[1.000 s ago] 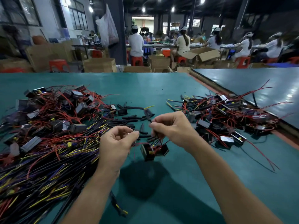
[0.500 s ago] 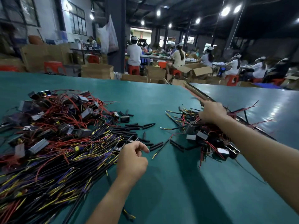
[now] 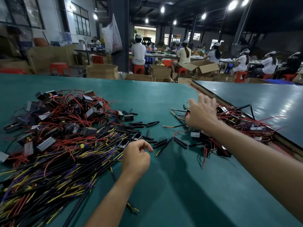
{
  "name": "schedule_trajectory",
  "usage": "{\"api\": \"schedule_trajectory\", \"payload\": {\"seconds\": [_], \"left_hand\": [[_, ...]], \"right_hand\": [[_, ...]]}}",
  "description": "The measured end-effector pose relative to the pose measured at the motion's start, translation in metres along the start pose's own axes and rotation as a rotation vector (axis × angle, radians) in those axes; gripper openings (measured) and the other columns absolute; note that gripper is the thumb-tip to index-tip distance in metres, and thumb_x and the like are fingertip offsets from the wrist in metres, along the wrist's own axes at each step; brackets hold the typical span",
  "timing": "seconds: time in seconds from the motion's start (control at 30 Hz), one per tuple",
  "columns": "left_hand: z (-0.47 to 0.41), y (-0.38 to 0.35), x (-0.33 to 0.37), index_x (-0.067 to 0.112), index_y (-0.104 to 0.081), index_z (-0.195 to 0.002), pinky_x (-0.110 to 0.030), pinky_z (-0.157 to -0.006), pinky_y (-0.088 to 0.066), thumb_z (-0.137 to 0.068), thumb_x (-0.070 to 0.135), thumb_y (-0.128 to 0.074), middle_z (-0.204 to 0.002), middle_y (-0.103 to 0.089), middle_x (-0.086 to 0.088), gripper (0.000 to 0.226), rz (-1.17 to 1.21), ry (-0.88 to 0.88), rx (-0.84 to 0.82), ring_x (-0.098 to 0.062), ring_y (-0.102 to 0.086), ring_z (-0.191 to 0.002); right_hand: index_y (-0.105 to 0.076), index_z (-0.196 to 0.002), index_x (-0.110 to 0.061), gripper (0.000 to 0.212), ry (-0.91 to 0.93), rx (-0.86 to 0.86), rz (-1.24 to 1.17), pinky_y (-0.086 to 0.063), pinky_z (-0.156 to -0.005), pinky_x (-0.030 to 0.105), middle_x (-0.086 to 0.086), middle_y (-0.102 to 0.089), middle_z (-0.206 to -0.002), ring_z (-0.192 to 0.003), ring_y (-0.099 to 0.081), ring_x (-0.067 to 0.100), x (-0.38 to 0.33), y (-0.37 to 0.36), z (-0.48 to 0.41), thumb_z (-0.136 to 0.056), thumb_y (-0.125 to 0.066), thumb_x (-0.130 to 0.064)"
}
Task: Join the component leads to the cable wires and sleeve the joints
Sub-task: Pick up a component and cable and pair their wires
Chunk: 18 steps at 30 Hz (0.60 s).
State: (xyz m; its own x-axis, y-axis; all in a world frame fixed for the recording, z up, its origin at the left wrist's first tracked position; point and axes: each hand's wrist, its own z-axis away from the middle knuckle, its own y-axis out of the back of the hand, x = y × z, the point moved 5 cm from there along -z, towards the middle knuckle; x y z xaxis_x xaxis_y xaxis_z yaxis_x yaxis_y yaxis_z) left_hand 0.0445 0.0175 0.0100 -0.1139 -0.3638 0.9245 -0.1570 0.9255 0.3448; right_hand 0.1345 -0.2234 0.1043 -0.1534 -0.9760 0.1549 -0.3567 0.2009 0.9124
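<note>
Green matting is covering the table (image 3: 164, 194), and the scatter of short black sleeves (image 3: 139, 124) lying at its middle is serving as the reference for every position below. On my side of the sleeves, my left hand (image 3: 136, 158) is hovering just short of their nearest pieces. Its fingers are loosely curled, with the thumb lying near the forefinger, and nothing is showing between them. To the left of the sleeves and nearer to me, the cable wires (image 3: 57, 169) are lying in a broad heap of black cords with yellow and purple ends, its edge reaching in among the sleeves. Left of the sleeves and a little beyond them, the components (image 3: 70, 115), small dark blocks trailing red leads, are lying piled against the far side of that heap. To the right of the sleeves, my right hand (image 3: 201, 115) is hanging with its fingers spread and motion-blurred, gripping nothing, over the left edge of a second pile (image 3: 242, 122) of blocks and red wires. Right of the sleeves and farther off, a neighbouring table (image 3: 262, 102) is adjoining mine. Well beyond the sleeves, cardboard boxes (image 3: 102, 71) are standing on the floor, and workers (image 3: 138, 53) are sitting on red stools (image 3: 138, 68).
</note>
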Motion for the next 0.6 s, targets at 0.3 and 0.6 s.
{"api": "schedule_trajectory", "payload": {"seconds": [0.3, 0.6], "left_hand": [[0.002, 0.001, -0.002, 0.016, -0.06, -0.058, -0.023, -0.045, -0.019, -0.066, -0.016, -0.037, -0.052, -0.047, -0.005, 0.041, -0.031, 0.004, 0.034, -0.016, -0.029, -0.041], [0.003, 0.007, -0.005, 0.015, -0.059, -0.056, -0.018, -0.037, -0.022, -0.063, -0.013, -0.039, -0.065, -0.062, -0.017, 0.035, 0.069, 0.076, 0.067, -0.01, -0.029, -0.039]], "right_hand": [[-0.056, -0.088, -0.012, 0.02, 0.186, 0.018, -0.347, -0.041, -0.071, 0.038, 0.012, -0.063, -0.094, -0.09, -0.059, 0.035, -0.084, -0.052, 0.051, -0.087, -0.047, -0.029], [-0.063, -0.062, -0.009, 0.047, -0.041, 0.122, -0.31, -0.029, -0.056, 0.033, 0.013, -0.063, -0.064, -0.056, -0.042, 0.029, -0.074, -0.074, 0.061, -0.093, -0.038, -0.037]]}}
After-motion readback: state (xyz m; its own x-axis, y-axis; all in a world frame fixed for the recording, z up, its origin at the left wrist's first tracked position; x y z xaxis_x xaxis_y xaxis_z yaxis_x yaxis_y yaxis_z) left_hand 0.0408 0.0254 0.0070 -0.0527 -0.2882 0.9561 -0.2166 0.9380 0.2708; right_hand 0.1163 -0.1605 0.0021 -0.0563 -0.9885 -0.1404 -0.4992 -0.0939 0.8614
